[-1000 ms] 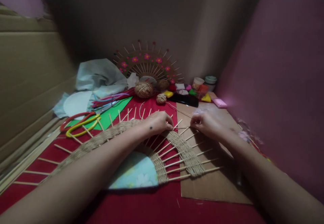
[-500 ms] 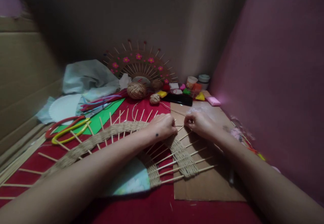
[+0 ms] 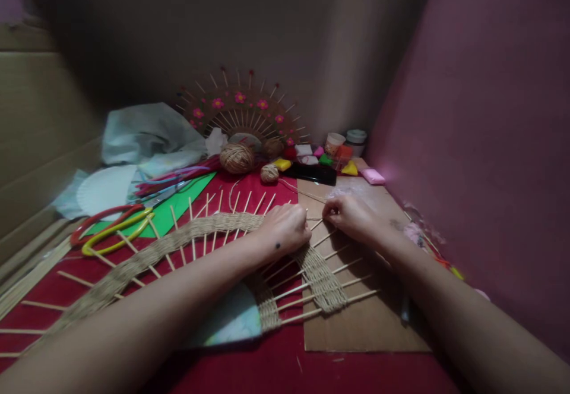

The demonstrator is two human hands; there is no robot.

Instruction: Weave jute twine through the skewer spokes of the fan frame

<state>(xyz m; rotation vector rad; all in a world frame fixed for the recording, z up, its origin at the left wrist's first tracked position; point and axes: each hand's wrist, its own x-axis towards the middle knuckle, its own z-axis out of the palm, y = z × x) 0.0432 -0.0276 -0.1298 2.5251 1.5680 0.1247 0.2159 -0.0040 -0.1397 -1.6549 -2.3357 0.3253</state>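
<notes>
A half-round fan of thin wooden sticks [image 3: 291, 291] has bands of twine weaving [image 3: 324, 281] running across it. My left hand [image 3: 286, 227] is closed over the outer band at the upper right, its fingertips mostly hidden. Just right of it, my right hand [image 3: 350, 213] pinches a strand of twine close to the stick ends. A length of twine [image 3: 296, 188] trails back from there to a small twine ball [image 3: 269, 173]. Light blue patterned material [image 3: 236, 317] fills the fan's inner part, partly behind my left forearm.
Scissors [image 3: 116, 242] with red and yellow handles lie left on green paper [image 3: 178, 210]. Behind are a larger twine ball [image 3: 237, 157], a black phone-like object [image 3: 312, 173], coloured clay packs [image 3: 350, 168] and a finished flowered fan [image 3: 240, 100]. Cardboard [image 3: 365, 334] lies under the right side.
The view has shifted slightly, so things on the left sit a little further left. Both hands keep nearly the same place and grip on the fan and twine.
</notes>
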